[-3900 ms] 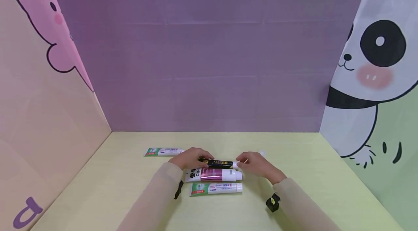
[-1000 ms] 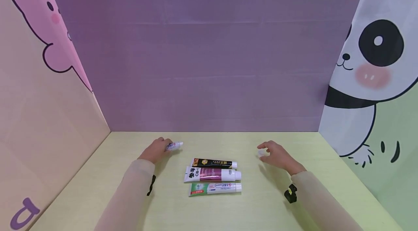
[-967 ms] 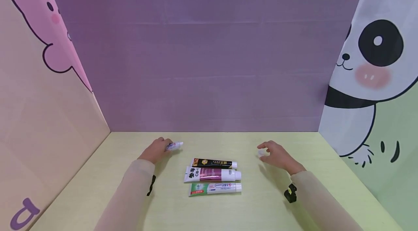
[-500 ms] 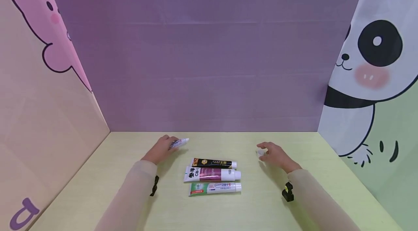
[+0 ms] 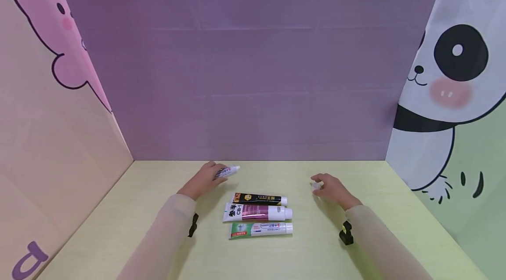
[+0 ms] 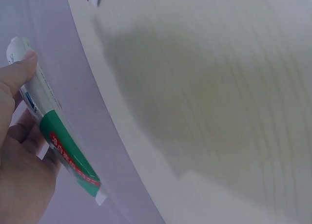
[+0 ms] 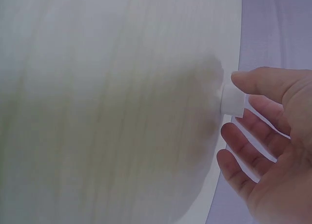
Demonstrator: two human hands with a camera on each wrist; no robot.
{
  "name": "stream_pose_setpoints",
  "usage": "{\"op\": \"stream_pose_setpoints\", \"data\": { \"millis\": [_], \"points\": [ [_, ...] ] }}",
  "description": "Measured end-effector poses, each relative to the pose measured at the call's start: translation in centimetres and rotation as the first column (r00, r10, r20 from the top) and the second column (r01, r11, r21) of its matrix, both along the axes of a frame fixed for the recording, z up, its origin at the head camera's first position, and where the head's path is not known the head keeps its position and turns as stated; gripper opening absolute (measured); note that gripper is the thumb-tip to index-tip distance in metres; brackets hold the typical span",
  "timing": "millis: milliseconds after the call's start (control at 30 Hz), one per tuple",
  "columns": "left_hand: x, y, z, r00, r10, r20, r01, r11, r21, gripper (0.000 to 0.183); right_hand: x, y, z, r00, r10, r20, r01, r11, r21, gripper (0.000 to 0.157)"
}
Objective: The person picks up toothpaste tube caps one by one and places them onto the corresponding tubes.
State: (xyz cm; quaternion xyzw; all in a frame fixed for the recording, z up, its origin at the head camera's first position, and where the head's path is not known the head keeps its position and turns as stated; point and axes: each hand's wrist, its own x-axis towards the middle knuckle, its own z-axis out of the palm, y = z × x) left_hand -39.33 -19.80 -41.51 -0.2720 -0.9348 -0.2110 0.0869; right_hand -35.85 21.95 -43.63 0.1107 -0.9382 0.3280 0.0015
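Observation:
Held by its body, a green and white toothpaste tube (image 6: pixel 56 112) slants in my left hand (image 5: pixel 204 180); its narrow tip points to the far right and a green end shows in the left wrist view. My left thumb lies across the white part, with fingers curled on the opposite side. My right hand (image 5: pixel 331 190) has thumb and fingertips round a small white cap (image 7: pixel 233 101), which stays low at the tabletop; how firmly it is pinched is hard to see. Several right fingers are spread beyond it.
Between the hands three tubes lie in a stack of rows: a black one (image 5: pixel 258 199), a white and magenta one (image 5: pixel 257 212), and a green and white one (image 5: pixel 261 230). The pale table (image 5: pixel 261 260) ends at a purple back wall (image 5: pixel 253 95), with printed side walls left and right.
My left hand has let go of the black tube, taken the green and white tube at the far left, lifted it and carried it rightward. My right hand has moved to the cap.

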Motion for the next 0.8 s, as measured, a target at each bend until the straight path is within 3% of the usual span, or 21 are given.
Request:
{"op": "stream_pose_setpoints", "data": {
  "millis": [433,600,800],
  "points": [
    [1.0,1.8,1.2,0.999,-0.045,0.017,0.045,0.999,-0.016,0.037,-0.2,0.3,0.0,0.999,-0.021,-0.024,0.023,0.995,0.102,0.029],
    [1.5,2.3,1.7,0.996,-0.085,0.005,0.085,0.996,-0.001,0.037,0.0,0.5,0.2,1.0,-0.017,-0.023,0.019,0.997,0.076,0.03],
    [2.1,3.2,2.1,0.994,-0.105,0.041,0.105,0.994,0.005,0.038,0.5,0.6,0.3,0.999,0.002,-0.047,0.0,0.999,0.046,0.029]
  ]
}}
